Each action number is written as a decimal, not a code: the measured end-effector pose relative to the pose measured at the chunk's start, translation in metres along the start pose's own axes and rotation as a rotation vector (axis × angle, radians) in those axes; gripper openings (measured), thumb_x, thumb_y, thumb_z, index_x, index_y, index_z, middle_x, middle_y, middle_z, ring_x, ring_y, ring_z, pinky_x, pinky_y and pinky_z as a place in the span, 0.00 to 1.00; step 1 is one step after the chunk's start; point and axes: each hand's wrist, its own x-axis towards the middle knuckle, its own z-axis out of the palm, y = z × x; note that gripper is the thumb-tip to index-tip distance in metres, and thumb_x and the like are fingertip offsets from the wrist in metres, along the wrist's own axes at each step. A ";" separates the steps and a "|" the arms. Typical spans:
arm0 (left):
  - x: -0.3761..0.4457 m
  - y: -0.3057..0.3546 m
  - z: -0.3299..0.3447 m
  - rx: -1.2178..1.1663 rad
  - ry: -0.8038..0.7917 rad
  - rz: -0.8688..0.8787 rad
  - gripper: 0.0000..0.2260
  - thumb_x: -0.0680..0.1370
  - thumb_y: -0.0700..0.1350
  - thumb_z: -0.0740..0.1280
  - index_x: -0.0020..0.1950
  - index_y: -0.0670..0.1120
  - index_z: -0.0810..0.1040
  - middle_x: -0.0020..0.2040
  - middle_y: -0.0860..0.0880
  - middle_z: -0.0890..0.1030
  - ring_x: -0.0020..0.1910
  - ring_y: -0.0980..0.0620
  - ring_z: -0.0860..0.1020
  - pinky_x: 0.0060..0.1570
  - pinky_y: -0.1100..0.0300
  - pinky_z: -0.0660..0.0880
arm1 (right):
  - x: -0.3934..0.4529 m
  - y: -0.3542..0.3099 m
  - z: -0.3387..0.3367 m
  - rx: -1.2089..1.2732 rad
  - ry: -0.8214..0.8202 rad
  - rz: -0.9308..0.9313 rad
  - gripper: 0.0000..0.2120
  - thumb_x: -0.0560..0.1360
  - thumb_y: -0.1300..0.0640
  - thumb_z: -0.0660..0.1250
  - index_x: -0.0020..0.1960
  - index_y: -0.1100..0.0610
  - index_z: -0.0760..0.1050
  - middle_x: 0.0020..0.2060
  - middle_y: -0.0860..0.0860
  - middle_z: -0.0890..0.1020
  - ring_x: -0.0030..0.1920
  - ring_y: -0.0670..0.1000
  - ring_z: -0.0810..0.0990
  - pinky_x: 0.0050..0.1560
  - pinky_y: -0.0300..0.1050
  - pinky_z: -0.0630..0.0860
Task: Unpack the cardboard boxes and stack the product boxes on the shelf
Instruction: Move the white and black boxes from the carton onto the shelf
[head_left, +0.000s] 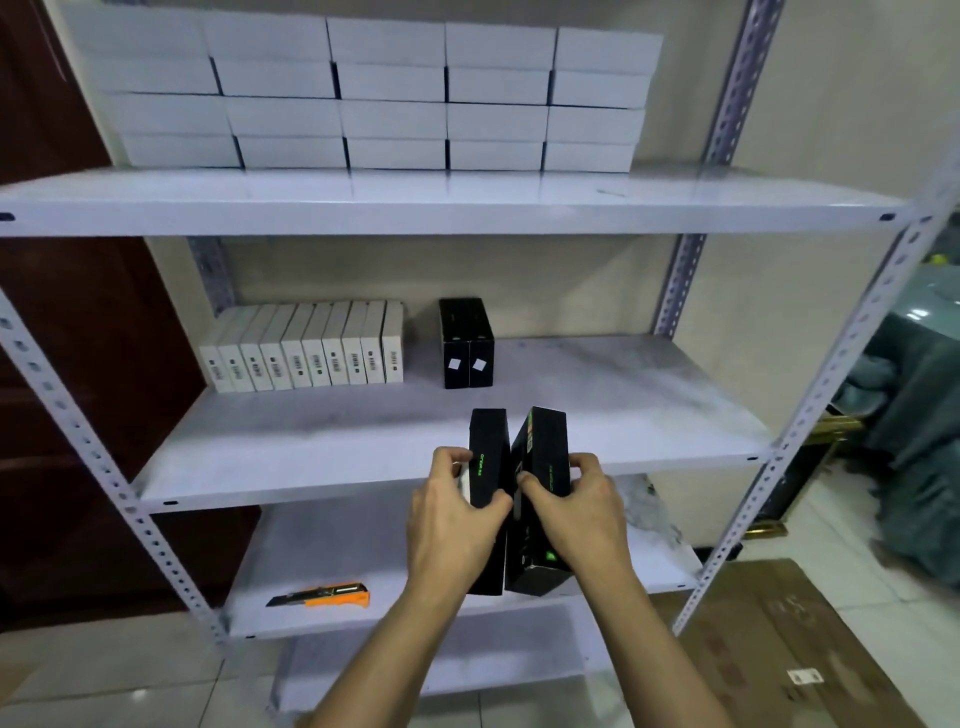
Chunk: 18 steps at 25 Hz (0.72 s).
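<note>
Product boxes, two black ones, are in front of the middle shelf's (597, 415) front edge: left hand (457, 512) grips the left box (487, 452), right hand (582, 501) grips the right box (545, 457). Placing step, I judge; next they should go beside the black pair (466, 343) near the back edge.

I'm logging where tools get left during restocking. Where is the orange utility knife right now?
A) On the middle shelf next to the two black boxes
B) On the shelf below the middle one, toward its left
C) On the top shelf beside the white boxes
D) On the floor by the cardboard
B: the orange utility knife lies on the lower shelf, under the middle shelf, left of the person's forearms.
</note>
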 end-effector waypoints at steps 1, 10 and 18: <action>0.004 0.001 0.004 -0.004 -0.012 -0.009 0.18 0.73 0.50 0.73 0.58 0.55 0.71 0.45 0.62 0.78 0.41 0.68 0.74 0.32 0.72 0.68 | 0.005 0.000 -0.001 -0.002 0.001 0.004 0.26 0.63 0.32 0.69 0.56 0.43 0.71 0.46 0.48 0.82 0.47 0.50 0.82 0.49 0.52 0.81; 0.048 -0.005 0.031 -0.081 -0.040 -0.016 0.19 0.71 0.50 0.75 0.57 0.57 0.71 0.53 0.57 0.79 0.57 0.55 0.76 0.41 0.67 0.71 | 0.049 -0.004 0.011 -0.007 -0.018 -0.007 0.32 0.63 0.29 0.70 0.61 0.46 0.71 0.47 0.47 0.82 0.45 0.49 0.83 0.46 0.50 0.82; 0.085 -0.003 0.039 -0.166 -0.060 -0.024 0.16 0.75 0.46 0.76 0.58 0.55 0.73 0.50 0.65 0.76 0.54 0.61 0.75 0.41 0.76 0.70 | 0.083 -0.007 0.019 0.126 -0.111 0.025 0.25 0.79 0.48 0.68 0.74 0.51 0.68 0.53 0.49 0.80 0.45 0.45 0.81 0.38 0.36 0.75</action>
